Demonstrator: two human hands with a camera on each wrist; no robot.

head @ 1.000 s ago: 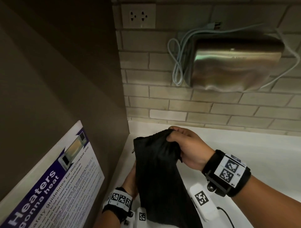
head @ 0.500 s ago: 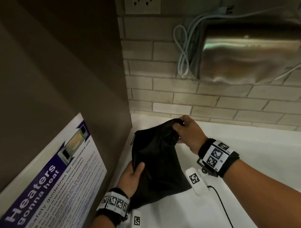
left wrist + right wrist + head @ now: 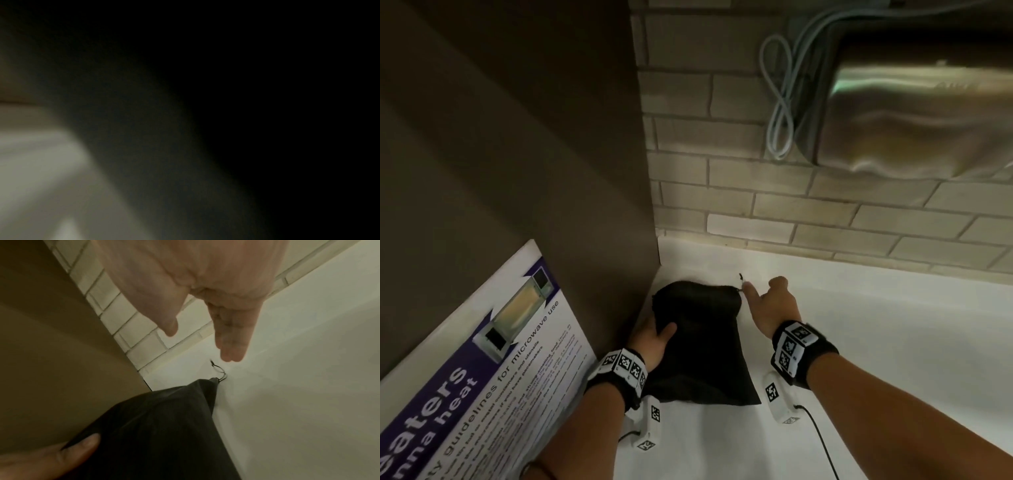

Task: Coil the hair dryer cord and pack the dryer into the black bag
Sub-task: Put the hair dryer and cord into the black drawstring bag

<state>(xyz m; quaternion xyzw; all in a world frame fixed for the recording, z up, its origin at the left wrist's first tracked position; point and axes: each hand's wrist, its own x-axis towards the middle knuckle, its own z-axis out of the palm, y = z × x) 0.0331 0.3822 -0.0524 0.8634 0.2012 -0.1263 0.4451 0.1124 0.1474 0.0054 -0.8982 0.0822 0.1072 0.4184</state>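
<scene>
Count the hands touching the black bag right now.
1. The left hand grips the black bag at its left side, thumb over the fabric. The right hand is open just beside the bag's top right corner, near the drawstring, apparently not touching.

A steel wall unit (image 3: 914,113) hangs on the brick wall (image 3: 722,192), grey cables (image 3: 779,113) looped just left of it. Below the unit lies a white counter (image 3: 876,342). Far left of it stands a brown panel (image 3: 517,137), with a microwave poster (image 3: 493,359) leaning at the panel's foot.
</scene>
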